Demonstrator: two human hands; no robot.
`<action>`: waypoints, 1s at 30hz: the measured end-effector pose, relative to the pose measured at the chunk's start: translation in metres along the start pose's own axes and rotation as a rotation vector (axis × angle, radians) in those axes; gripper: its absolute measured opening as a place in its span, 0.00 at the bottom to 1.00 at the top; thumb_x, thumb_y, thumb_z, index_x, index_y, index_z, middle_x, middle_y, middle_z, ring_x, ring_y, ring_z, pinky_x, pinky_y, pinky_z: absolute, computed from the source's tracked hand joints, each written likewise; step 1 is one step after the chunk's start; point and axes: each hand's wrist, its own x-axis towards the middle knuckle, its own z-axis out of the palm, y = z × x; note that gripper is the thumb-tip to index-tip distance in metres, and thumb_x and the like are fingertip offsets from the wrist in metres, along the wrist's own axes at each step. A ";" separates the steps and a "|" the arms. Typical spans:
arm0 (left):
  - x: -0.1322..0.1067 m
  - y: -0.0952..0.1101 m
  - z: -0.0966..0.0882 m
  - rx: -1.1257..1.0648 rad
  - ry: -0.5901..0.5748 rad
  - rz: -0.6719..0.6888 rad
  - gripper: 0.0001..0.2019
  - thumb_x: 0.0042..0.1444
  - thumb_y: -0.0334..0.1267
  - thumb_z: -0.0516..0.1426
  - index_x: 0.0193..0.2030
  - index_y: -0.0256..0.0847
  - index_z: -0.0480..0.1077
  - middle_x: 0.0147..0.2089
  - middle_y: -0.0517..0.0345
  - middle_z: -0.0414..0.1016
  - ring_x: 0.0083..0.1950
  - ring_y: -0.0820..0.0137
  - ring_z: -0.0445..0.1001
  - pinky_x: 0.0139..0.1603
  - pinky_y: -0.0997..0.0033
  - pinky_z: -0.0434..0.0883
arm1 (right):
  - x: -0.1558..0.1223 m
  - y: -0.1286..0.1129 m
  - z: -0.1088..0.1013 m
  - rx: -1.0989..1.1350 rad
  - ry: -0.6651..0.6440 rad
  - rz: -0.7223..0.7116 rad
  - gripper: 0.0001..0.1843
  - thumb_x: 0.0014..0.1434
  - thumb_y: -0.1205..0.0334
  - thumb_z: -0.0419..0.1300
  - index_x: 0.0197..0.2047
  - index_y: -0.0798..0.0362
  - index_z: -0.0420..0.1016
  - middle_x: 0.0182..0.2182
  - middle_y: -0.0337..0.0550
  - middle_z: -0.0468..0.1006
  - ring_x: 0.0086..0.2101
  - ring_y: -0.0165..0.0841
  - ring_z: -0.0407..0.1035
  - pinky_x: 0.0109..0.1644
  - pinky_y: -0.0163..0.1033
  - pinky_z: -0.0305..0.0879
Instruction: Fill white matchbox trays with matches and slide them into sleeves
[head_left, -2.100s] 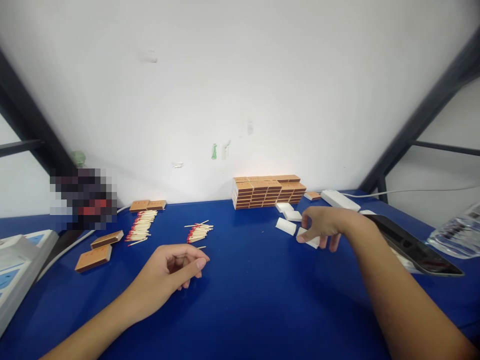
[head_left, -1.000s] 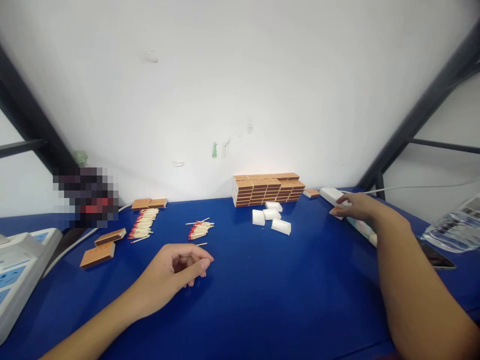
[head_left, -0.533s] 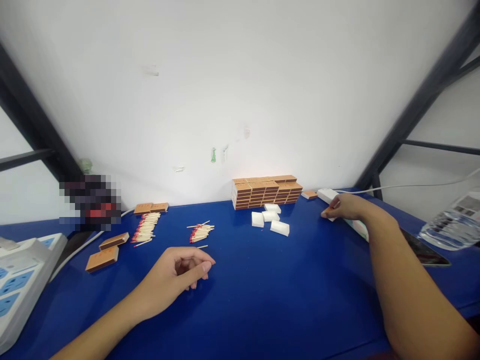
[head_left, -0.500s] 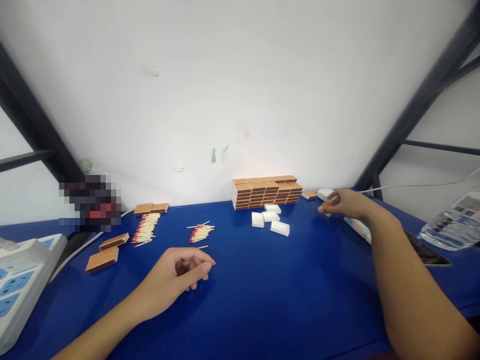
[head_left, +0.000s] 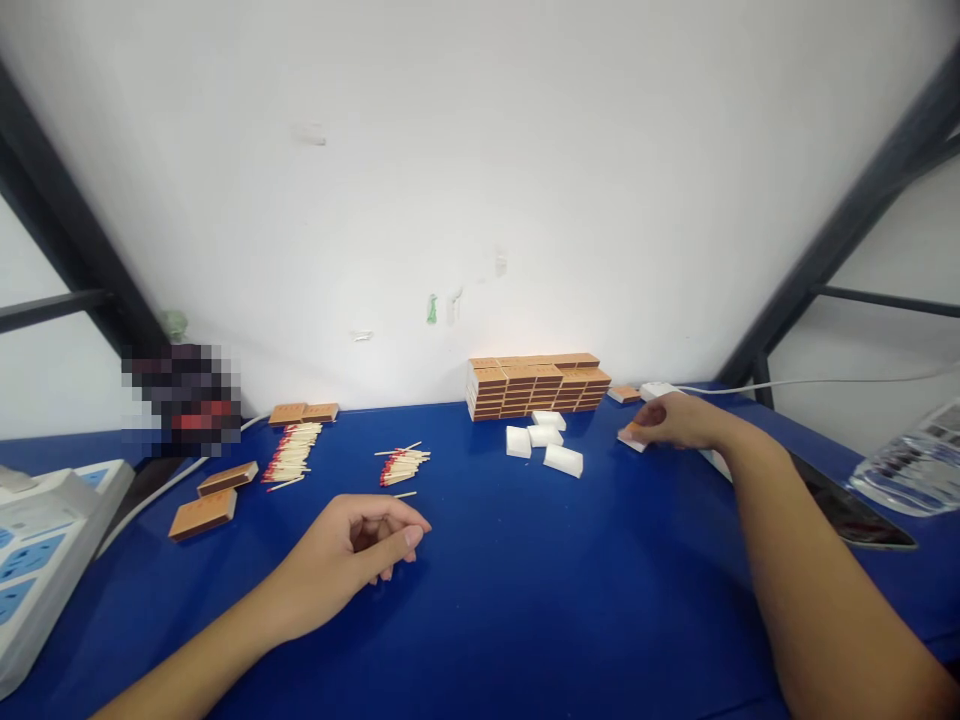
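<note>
Matchboxes make up a neat stack (head_left: 536, 385) against the far wall (head_left: 405, 200), right of the middle, and most of the boxes in view are in it; its top is uneven. Near its right front, the right hand (head_left: 679, 420) pinches one matchbox (head_left: 630, 441) between thumb and fingers, low over the blue table (head_left: 510, 620). White shows at the near end of this box; whether it touches the table, or has anything inside, I cannot tell.

Between that hand and the left side of the scene, four white trays (head_left: 562, 460) lie loosely grouped just in front of the stack, outside any orange cover. A single box (head_left: 623, 394) lies at the far right of the stack, apart from it.

The left hand (head_left: 356, 545) is nearer, its fingers loosely curled and its thumb close to the forefinger, with nothing seen between them. Just beyond it lie a single match (head_left: 406, 495) and a small pile (head_left: 403, 466); a larger pile (head_left: 292, 455) is farther left. So the stack stands built up, while these matches lie unboxed and the trays uncovered. Two boxes (head_left: 304, 412) sit behind the larger pile, and two more (head_left: 202, 515) lie to its near left, all away from the stack.
</note>
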 end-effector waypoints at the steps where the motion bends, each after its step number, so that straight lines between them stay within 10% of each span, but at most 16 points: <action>1: 0.000 0.000 0.000 -0.002 0.002 -0.001 0.21 0.61 0.58 0.62 0.46 0.40 0.81 0.33 0.55 0.79 0.30 0.72 0.72 0.30 0.74 0.70 | 0.004 0.003 0.003 -0.012 -0.019 0.030 0.29 0.48 0.35 0.70 0.40 0.53 0.83 0.38 0.52 0.85 0.36 0.46 0.77 0.39 0.45 0.71; 5: -0.002 0.001 0.001 -0.006 -0.010 0.001 0.21 0.62 0.58 0.62 0.45 0.40 0.81 0.34 0.55 0.79 0.31 0.72 0.72 0.32 0.74 0.71 | 0.023 0.004 0.019 -0.203 0.155 0.086 0.28 0.68 0.45 0.53 0.57 0.58 0.78 0.49 0.61 0.82 0.52 0.54 0.73 0.52 0.52 0.69; 15: -0.001 -0.002 -0.001 -0.012 -0.014 -0.002 0.21 0.61 0.58 0.63 0.46 0.41 0.81 0.35 0.55 0.79 0.32 0.72 0.72 0.31 0.74 0.71 | 0.043 -0.003 0.054 -0.377 0.130 0.157 0.29 0.68 0.43 0.51 0.55 0.57 0.76 0.50 0.64 0.80 0.61 0.58 0.62 0.58 0.61 0.61; 20: 0.000 -0.002 0.000 -0.012 -0.022 -0.011 0.22 0.62 0.58 0.62 0.46 0.41 0.81 0.35 0.54 0.79 0.32 0.72 0.72 0.32 0.73 0.71 | 0.042 0.000 0.046 -0.266 0.148 0.202 0.29 0.62 0.39 0.57 0.51 0.57 0.77 0.45 0.63 0.80 0.59 0.59 0.62 0.58 0.60 0.60; 25: -0.002 0.001 0.000 -0.018 -0.020 -0.014 0.22 0.61 0.58 0.62 0.46 0.40 0.81 0.35 0.54 0.79 0.32 0.71 0.71 0.33 0.73 0.70 | 0.033 0.001 0.024 0.010 0.635 0.143 0.30 0.57 0.43 0.63 0.56 0.56 0.72 0.50 0.60 0.79 0.57 0.55 0.65 0.61 0.55 0.60; 30: -0.003 0.007 0.000 -0.026 -0.037 -0.031 0.22 0.61 0.58 0.62 0.46 0.40 0.81 0.36 0.54 0.79 0.32 0.70 0.72 0.34 0.71 0.70 | 0.018 -0.003 0.016 0.112 0.539 0.088 0.35 0.55 0.44 0.66 0.60 0.55 0.68 0.49 0.54 0.81 0.54 0.52 0.69 0.59 0.53 0.64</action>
